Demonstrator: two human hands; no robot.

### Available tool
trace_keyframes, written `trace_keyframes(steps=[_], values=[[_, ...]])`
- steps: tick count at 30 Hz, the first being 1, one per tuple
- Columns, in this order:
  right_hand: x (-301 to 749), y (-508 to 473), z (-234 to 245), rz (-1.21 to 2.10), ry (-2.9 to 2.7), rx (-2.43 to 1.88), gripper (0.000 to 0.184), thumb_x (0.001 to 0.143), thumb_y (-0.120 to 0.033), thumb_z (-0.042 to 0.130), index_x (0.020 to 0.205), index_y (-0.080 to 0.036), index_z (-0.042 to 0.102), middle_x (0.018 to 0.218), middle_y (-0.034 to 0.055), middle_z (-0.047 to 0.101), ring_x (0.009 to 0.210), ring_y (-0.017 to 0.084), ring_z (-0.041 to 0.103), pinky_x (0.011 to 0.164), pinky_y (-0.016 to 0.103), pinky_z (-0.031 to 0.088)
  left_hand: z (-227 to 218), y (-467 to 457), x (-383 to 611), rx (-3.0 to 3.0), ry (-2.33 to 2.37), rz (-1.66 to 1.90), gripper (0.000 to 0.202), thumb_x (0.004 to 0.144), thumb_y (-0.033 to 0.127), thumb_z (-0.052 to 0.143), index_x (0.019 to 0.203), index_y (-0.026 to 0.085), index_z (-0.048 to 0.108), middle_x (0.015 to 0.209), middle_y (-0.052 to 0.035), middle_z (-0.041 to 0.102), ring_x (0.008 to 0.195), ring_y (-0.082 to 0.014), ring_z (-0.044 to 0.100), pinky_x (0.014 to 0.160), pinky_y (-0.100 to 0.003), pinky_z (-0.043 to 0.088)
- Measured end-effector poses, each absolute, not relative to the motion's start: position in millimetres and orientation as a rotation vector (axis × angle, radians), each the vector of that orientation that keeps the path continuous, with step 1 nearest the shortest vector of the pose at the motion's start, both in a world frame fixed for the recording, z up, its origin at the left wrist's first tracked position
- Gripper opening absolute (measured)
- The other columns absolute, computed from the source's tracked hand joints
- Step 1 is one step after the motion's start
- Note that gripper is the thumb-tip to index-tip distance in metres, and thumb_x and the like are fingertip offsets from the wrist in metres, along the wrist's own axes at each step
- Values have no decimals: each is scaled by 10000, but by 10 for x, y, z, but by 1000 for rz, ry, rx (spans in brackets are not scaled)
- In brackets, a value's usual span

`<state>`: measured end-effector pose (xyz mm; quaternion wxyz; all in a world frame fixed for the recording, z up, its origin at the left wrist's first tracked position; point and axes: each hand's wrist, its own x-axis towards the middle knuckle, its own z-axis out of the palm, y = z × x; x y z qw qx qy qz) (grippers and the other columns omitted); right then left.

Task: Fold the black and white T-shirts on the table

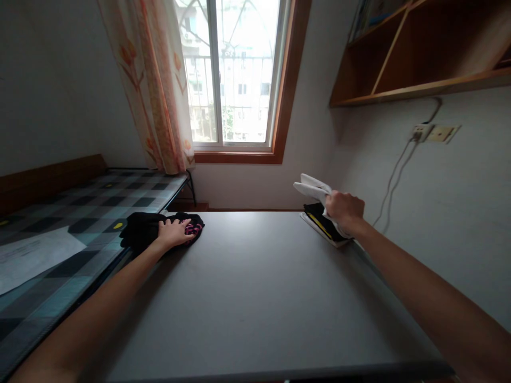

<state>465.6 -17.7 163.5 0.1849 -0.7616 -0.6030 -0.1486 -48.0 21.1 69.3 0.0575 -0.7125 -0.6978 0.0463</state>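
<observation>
The right hand [345, 207] is clenched around one white cloth [312, 186]; two flat flaps stick out past the knuckles, and the lower part hangs down against the items below. The left hand [172, 233] lies palm down with fingers spread on one black cloth bundle [140, 227], which bears one pink-patterned patch at its right end; whether the fingers pinch the fabric, I cannot tell. The bundle sits at the table's left edge, beside the bed. Under the right fist, near the table's right edge, are two stacked things: one black item with a yellow strip [320, 222] on one flat white item [324, 233].

The table [247, 287] is one smooth, pale grey top. To its left stands one bed with a checked mattress [131, 186], a wooden headboard [51, 173] and one sheet of printed paper [40, 254]. Ahead are one wood-framed window [243, 80] and one tulip-print curtain [154, 90]. On the right wall, two socket plates [435, 133], with cables [393, 178] trailing down, sit below one wooden shelf unit [393, 64].

Both bare forearms stretch forward from the lower corners and angle inward; the right fist is raised higher than the left hand.
</observation>
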Motion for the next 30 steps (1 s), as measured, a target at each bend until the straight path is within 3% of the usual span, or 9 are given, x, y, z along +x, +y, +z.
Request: trace_keyframes(steps=[3, 6, 10, 15, 19, 21, 24, 26, 30], values=[[4055, -305, 1606, -481, -1851, -2202, 417, 933, -330, 381, 960, -75, 709, 893, 261, 692, 878, 342, 677, 751, 397, 455, 732, 196, -358, -2186, -2079, 97, 783, 743, 664, 519, 1399, 240, 464, 1384, -193, 494, 1249, -461, 389, 975, -597, 269], [3486, -394, 1321, -271, -2174, -2077, 408, 908, -430, 456, 922, -119, 719, 896, 223, 706, 828, 302, 682, 688, 337, 456, 733, 144, -170, -2270, -1932, -102, 657, 785, 630, 517, 1313, 240, 552, 1410, -157, 475, 1344, -432, 274, 1041, -637, 162], [2916, -424, 921, 252, -2455, -1749, 475, 822, -608, 537, 705, -182, 709, 731, 102, 708, 651, 190, 617, 571, 259, 395, 717, -28, 188, -2448, -1654, -474, 508, 881, 558, 457, 1274, 255, 563, 1391, -114, 495, 1335, -340, 332, 1085, -555, 200], [2700, -310, 1062, 390, -2235, -1342, 607, 878, -619, 400, 586, -148, 647, 545, 13, 576, 542, 113, 461, 506, 231, 303, 736, -314, 626, -2441, -1329, -966, 523, 934, 466, 425, 1404, 240, 389, 1382, -129, 458, 1320, -276, 362, 1077, -457, 279], [3138, -210, 1403, 325, -2019, -1444, 525, 888, -553, 407, 732, -141, 692, 624, 22, 612, 604, 141, 536, 536, 228, 352, 706, -387, 771, -2437, -1202, -1054, 471, 924, 417, 467, 1351, 219, 450, 1302, -146, 488, 1270, -281, 411, 1057, -452, 307], [3475, -212, 1456, 159, -2057, -1743, 387, 860, -469, 508, 734, -160, 702, 699, 63, 660, 691, 184, 602, 601, 248, 396, 650, -362, 785, -2572, -1143, -957, 385, 929, 386, 466, 1271, 218, 523, 1251, -128, 537, 1206, -264, 473, 1025, -436, 349], [3886, -270, 1338, -45, -2042, -2181, 194, 761, -301, 663, 895, -175, 724, 917, 146, 698, 865, 265, 652, 724, 314, 452, 536, -316, 798, -2818, -1020, -748, 308, 932, 356, 471, 1189, 223, 577, 1201, -94, 598, 1132, -232, 543, 992, -411, 393], [4002, -311, 1179, 3, -2160, -2108, 276, 756, -264, 674, 1016, -175, 706, 1007, 151, 688, 915, 263, 653, 784, 330, 468, 466, -316, 834, -2937, -932, -632, 317, 918, 329, 498, 1211, 230, 568, 1214, -87, 607, 1124, -219, 564, 985, -395, 409], [3843, -348, 856, 191, -2428, -1553, 400, 798, -318, 655, 1173, -180, 648, 1157, 130, 646, 980, 221, 629, 891, 325, 459, 380, -387, 1002, -3041, -742, -511, 448, 879, 169, 475, 1320, 242, 499, 1324, -84, 564, 1243, -211, 500, 1010, -370, 395]])
